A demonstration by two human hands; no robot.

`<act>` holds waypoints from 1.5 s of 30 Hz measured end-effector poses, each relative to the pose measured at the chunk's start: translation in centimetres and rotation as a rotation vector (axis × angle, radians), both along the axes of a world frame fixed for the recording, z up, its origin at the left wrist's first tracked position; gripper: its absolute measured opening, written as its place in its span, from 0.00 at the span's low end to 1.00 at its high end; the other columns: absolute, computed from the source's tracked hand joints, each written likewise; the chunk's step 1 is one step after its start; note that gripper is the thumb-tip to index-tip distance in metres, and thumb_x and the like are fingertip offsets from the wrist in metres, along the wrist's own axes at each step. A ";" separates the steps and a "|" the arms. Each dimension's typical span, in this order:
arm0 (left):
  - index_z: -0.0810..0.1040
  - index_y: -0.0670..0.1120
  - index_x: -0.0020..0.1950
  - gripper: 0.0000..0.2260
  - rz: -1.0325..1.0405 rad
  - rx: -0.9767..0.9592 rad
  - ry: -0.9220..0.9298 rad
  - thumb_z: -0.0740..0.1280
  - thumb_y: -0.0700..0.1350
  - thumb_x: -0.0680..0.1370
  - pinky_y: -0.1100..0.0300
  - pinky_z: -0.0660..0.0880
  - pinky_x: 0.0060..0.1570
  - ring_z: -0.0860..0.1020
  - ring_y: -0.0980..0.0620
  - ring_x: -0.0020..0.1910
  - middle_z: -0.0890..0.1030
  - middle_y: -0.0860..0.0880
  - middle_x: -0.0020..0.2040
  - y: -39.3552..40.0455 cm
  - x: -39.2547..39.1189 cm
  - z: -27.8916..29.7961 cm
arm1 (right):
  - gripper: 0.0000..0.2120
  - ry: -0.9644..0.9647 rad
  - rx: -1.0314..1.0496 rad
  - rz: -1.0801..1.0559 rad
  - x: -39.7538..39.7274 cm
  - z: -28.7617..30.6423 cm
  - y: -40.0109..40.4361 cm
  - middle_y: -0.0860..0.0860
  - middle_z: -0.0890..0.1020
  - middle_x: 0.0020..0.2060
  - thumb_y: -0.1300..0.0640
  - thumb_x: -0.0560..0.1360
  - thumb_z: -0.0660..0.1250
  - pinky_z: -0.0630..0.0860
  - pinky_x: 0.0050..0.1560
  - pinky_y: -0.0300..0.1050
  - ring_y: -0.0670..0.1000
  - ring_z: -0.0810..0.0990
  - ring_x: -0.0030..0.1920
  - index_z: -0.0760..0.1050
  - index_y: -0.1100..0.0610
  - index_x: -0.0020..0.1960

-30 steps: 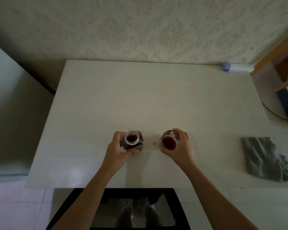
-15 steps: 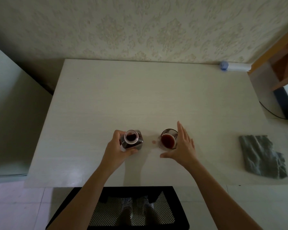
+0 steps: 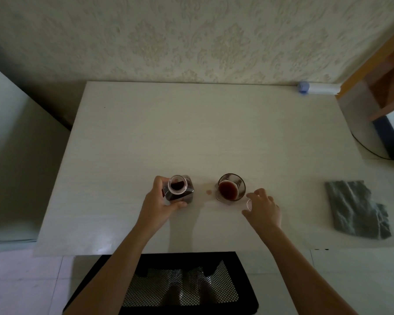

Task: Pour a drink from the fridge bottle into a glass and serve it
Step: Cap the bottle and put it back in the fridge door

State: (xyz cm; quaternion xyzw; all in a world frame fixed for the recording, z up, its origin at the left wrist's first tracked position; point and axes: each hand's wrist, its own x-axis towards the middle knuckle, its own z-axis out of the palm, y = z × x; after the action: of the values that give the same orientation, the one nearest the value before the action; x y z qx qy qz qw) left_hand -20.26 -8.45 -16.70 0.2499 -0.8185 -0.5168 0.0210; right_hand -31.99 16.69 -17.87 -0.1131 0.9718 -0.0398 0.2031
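A square bottle of dark red drink stands uncapped on the white table, and my left hand is wrapped around it from the left. To its right stands a glass partly filled with the same red drink. My right hand hovers just right of and nearer than the glass, not touching it, fingers curled. A small pale round thing, possibly the bottle cap, sits at its thumb and fingertips. Whether it is gripped is unclear.
A small red drop marks the table between bottle and glass. A grey cloth lies at the right near the front edge. A white and blue tube lies at the back right by the wall. A black mesh chair is below the front edge.
My right hand let go of the glass, opened, then moved right and toward me to the small pale thing. My left hand kept its hold on the bottle.
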 end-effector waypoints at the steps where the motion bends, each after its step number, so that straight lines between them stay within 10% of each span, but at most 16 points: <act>1: 0.67 0.55 0.52 0.26 -0.001 0.005 0.003 0.80 0.43 0.65 0.68 0.69 0.42 0.76 0.66 0.49 0.78 0.61 0.50 0.0 0.0 0.0 | 0.15 0.000 -0.004 0.000 0.1 -0.1 0.1 0.50 0.71 0.59 0.53 0.72 0.68 0.73 0.48 0.46 0.53 0.74 0.54 0.74 0.51 0.58; 18: 0.73 0.54 0.52 0.24 0.146 0.147 0.067 0.78 0.45 0.59 0.56 0.75 0.53 0.78 0.61 0.50 0.81 0.62 0.48 0.7 0.0 0.8 | 0.14 0.279 -0.604 -0.130 -2.8 6.6 -2.0 0.49 0.79 0.43 0.62 0.67 0.71 0.74 0.40 0.45 0.53 0.79 0.42 0.76 0.50 0.50; 28: 0.76 0.52 0.56 0.28 0.141 0.025 0.155 0.78 0.51 0.58 0.52 0.77 0.53 0.79 0.59 0.50 0.82 0.59 0.51 0.1 0.1 3.8 | 0.11 -0.211 -1.388 -0.048 0.0 13.8 -9.9 0.53 0.81 0.53 0.69 0.68 0.73 0.77 0.55 0.47 0.51 0.82 0.52 0.74 0.59 0.45; 38: 0.73 0.63 0.55 0.27 0.057 -0.140 0.191 0.80 0.53 0.60 0.63 0.77 0.50 0.79 0.65 0.49 0.80 0.68 0.48 -0.1 0.4 7.0 | 0.16 -0.216 -1.170 0.171 1.6 14.7 -11.4 0.41 0.81 0.56 0.54 0.68 0.75 0.68 0.67 0.50 0.43 0.73 0.64 0.79 0.47 0.55; 45: 0.76 0.59 0.57 0.28 0.076 -0.066 0.187 0.77 0.59 0.58 0.52 0.78 0.52 0.80 0.61 0.50 0.82 0.62 0.50 -0.3 0.8 7.6 | 0.17 -0.176 -1.178 0.213 1.5 15.1 -11.0 0.40 0.81 0.55 0.52 0.66 0.74 0.68 0.64 0.41 0.43 0.72 0.64 0.81 0.49 0.55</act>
State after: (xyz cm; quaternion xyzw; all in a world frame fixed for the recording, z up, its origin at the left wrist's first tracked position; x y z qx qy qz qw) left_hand -19.43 -8.74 -9.11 0.2304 -0.8196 -0.5094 0.1253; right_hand -30.49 5.66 -2.77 -0.2996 0.7491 -0.5599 0.1887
